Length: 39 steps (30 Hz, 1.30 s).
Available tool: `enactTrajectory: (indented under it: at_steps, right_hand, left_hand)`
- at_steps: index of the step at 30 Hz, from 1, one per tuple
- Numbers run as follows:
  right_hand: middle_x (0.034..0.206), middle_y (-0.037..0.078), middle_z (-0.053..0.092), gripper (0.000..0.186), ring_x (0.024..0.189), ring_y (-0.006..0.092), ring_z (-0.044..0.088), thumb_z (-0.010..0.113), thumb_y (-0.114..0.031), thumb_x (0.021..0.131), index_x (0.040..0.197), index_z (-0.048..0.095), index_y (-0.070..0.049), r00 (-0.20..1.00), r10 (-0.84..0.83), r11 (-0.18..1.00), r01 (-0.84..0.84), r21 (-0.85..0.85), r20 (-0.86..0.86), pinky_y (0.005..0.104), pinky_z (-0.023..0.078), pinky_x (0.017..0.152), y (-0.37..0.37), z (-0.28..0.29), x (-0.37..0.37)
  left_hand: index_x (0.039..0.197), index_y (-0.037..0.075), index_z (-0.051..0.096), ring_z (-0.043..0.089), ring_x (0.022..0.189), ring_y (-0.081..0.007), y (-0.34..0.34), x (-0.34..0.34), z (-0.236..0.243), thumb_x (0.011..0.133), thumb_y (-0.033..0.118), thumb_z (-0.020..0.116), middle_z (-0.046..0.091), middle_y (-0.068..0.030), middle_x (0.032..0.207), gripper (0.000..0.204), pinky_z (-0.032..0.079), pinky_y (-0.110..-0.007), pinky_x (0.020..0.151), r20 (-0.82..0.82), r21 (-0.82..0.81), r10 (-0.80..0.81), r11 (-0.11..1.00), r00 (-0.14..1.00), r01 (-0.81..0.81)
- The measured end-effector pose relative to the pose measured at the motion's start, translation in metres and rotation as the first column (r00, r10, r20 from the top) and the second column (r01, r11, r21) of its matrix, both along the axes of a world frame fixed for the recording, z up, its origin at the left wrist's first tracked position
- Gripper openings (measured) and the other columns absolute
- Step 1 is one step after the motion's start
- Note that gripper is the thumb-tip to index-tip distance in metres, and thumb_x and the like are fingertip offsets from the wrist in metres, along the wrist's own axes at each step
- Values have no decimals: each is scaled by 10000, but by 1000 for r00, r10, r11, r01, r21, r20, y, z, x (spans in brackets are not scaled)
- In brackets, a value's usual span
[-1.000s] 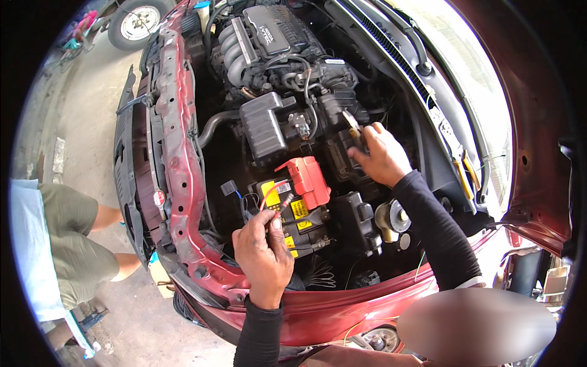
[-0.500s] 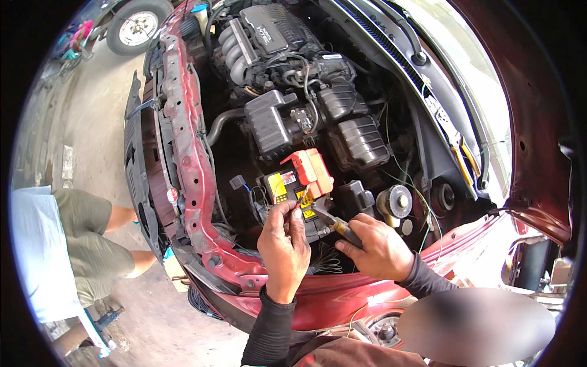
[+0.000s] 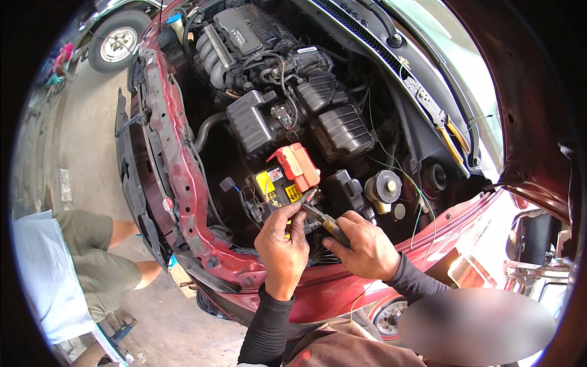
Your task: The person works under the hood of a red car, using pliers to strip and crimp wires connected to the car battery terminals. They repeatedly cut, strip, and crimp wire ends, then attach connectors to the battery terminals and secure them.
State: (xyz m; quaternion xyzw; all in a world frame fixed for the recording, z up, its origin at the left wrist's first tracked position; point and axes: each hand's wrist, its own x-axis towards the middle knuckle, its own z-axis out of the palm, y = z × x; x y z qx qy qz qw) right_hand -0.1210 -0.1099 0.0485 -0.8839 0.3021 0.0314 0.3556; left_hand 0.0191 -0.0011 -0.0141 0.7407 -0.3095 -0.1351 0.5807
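Over the car battery (image 3: 267, 183), my left hand (image 3: 282, 251) is closed in a pinch, thumb against forefinger. A small piece pokes out at its fingertips, too small to name. My right hand (image 3: 367, 246) is wrapped round a pair of pliers (image 3: 331, 227) with yellow and dark handles. The pliers' metal jaws point up and left, right beside the left fingertips; whether they touch the small piece I cannot tell. A red terminal cover (image 3: 296, 166) sits on the battery just beyond both hands.
A black air box (image 3: 249, 122) and the engine (image 3: 244, 33) lie farther off. Yellow-handled snips (image 3: 451, 136) rest on the cowl. Loose green wires (image 3: 422, 196) trail at the right. The raised bonnet (image 3: 532, 122) stands right; a person in shorts (image 3: 98, 257) is at left.
The view has shifted, so the engine bay sits further left and slightly lower. The pliers' jaws now lie close against my left fingertips. Both grips stay as they were.
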Motion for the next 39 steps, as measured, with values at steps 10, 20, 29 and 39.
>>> enactTrajectory:
  at_steps: [10,20,29,39]
  right_hand:
    - [1214,186,623,323,1041,392,639,837,-204,847,1026,649,-12,951,191,940,-105,-324,244,468,524,904,-16,-19,0]
    - [878,186,574,292,824,428,625,807,-218,918,924,610,-3,998,42,999,-42,-10,44,492,506,725,-13,-1,-1]
    - [996,219,632,294,910,443,637,818,-181,900,1012,636,22,992,-33,999,32,-4,-122,480,515,791,-9,1,-10]
    - [958,144,661,254,823,367,645,840,-148,860,937,648,0,977,152,983,-134,-122,152,423,526,742,-38,-13,-1]
  left_hand:
    - [1090,-8,764,665,658,-69,15,30,8,986,48,753,758,-65,810,119,514,-239,584,-361,-80,-184,983,914,166]
    - [1024,3,728,674,658,-140,-2,26,1,966,80,764,707,-53,760,103,532,-311,630,-215,-16,-211,977,954,213]
    - [1011,-2,733,767,847,-256,-14,3,-5,892,-20,751,769,-130,919,122,596,-353,757,-33,8,-128,992,991,128]
    - [1078,-26,751,647,758,-87,-9,50,-2,1034,135,721,711,-43,839,169,524,-254,695,-531,-215,-451,891,717,401]
